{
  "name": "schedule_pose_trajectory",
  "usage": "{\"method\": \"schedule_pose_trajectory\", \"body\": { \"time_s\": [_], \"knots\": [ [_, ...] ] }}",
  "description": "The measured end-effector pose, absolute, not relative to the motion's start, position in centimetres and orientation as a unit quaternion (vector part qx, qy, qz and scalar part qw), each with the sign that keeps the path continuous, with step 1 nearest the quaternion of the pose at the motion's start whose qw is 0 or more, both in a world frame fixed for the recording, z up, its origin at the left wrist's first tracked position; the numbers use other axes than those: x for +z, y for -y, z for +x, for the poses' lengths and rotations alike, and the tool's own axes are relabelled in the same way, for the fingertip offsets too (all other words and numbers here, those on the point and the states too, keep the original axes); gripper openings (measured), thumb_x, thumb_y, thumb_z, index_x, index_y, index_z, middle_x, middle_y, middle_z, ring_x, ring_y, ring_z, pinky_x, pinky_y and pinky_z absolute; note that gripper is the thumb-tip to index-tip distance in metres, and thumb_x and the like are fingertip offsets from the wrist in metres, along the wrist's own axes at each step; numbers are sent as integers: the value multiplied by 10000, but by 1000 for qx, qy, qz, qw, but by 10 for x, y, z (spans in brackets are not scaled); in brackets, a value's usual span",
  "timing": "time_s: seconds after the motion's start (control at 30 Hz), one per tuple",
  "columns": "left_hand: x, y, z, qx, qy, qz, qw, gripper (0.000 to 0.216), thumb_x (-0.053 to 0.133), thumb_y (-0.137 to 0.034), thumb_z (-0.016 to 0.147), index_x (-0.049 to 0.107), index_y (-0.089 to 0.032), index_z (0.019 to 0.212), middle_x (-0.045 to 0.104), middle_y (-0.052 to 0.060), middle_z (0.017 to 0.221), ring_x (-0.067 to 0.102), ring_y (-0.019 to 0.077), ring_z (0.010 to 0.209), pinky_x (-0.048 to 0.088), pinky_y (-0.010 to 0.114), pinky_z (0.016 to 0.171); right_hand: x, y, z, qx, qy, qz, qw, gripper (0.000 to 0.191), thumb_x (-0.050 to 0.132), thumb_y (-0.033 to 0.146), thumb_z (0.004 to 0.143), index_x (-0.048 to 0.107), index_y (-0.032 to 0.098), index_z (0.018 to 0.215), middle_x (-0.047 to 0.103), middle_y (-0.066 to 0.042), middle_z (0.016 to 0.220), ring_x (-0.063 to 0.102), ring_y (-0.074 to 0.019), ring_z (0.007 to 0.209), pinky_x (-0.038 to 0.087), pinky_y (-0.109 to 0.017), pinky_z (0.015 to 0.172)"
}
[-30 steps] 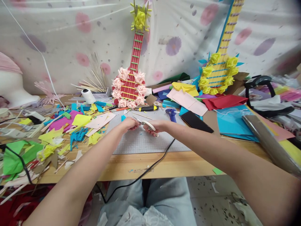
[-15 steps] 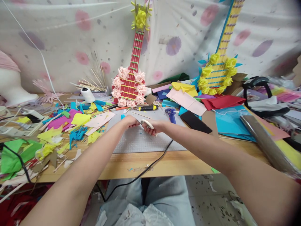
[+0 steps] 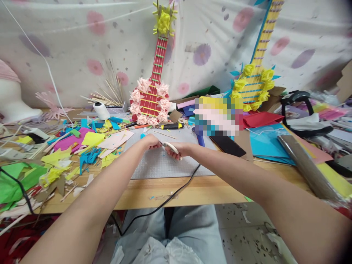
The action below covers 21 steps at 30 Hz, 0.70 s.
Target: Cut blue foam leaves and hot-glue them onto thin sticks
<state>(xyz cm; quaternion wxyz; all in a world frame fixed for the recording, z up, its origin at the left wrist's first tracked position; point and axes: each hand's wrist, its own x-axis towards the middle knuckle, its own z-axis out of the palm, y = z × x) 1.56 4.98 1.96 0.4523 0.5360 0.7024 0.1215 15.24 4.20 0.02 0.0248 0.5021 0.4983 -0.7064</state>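
Note:
My right hand (image 3: 177, 151) is closed around the white handles of a pair of scissors (image 3: 171, 147), its blades pointing left. Close to the blade tips, my left hand (image 3: 151, 142) is closed in a pinch; what it holds is too small and hidden to name. Both hands are over a grey cutting mat (image 3: 154, 165). A little blue scrap (image 3: 143, 136) shows just behind my left hand. Behind the hands stands a red paper guitar (image 3: 151, 99) trimmed with pale pink paper flowers.
Paper scraps (image 3: 90, 156) cover the left of the table. A yellow-black cutter (image 3: 172, 126) and a blue glue gun (image 3: 200, 137) lie behind the mat. A black cable (image 3: 165, 203) crosses the front edge. A yellow guitar (image 3: 255, 86) stands at the back right.
The view has shifted slightly, and a pixelated patch now covers the papers behind the glue gun. Both hands keep nearly the same pose, the scissors still in the right.

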Motion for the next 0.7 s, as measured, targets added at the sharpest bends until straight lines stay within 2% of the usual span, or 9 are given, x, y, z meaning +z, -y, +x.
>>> {"method": "schedule_pose_trajectory", "body": {
  "time_s": [0.17, 0.23, 0.33, 0.4, 0.5, 0.6, 0.7],
  "knots": [
    [22, -48, 9, 164, -686, 523, 479, 135, 620, -98, 606, 577, -137, 483, 462, -10, 402, 367, 71, 386, 286, 216, 424, 7, -51, 168, -768, -444, 458, 62, 211, 459, 166, 675, 315, 172, 520, 332, 63, 398, 278, -32, 313, 238, -141, 310],
    [27, -47, 3, 200, -675, 492, 511, 92, 598, -97, 643, 602, -131, 557, 503, -3, 445, 425, 75, 419, 344, 210, 453, 13, -54, 176, -776, -448, 444, -4, 180, 490, 157, 683, 365, 160, 553, 403, 44, 431, 348, -41, 349, 300, -151, 341],
    [35, -47, -5, 255, -648, 446, 562, 55, 579, -89, 672, 597, -125, 634, 561, 11, 545, 515, 87, 506, 428, 226, 547, 20, -55, 178, -714, -470, 478, -201, 142, 553, 102, 675, 429, 144, 619, 486, 27, 488, 437, -48, 411, 391, -163, 410],
    [37, -49, -8, 283, -621, 420, 599, 42, 567, -97, 684, 591, -130, 676, 602, 22, 630, 570, 107, 593, 458, 257, 627, 21, -54, 171, -667, -464, 504, -293, 177, 608, 64, 651, 448, 139, 648, 507, 27, 510, 475, -51, 447, 443, -175, 466],
    [35, -55, -6, 309, -601, 393, 624, 28, 569, -129, 684, 587, -146, 695, 632, 22, 693, 600, 129, 702, 450, 298, 730, 18, -50, 153, -659, -439, 502, -347, 238, 679, 70, 619, 458, 146, 664, 511, 35, 510, 501, -59, 477, 483, -197, 526],
    [29, -58, 0, 327, -620, 397, 592, 36, 587, -163, 665, 603, -164, 697, 646, 13, 701, 598, 135, 767, 398, 306, 805, 13, -45, 135, -677, -413, 481, -373, 253, 706, 98, 608, 461, 151, 647, 497, 47, 489, 498, -56, 469, 482, -195, 534],
    [24, -59, 5, 352, -635, 399, 560, 40, 568, -174, 668, 608, -171, 675, 653, 7, 707, 590, 128, 794, 368, 286, 816, 10, -42, 125, -686, -398, 465, -393, 236, 709, 121, 602, 482, 151, 662, 493, 59, 478, 485, -48, 446, 465, -183, 510]
  ]
}}
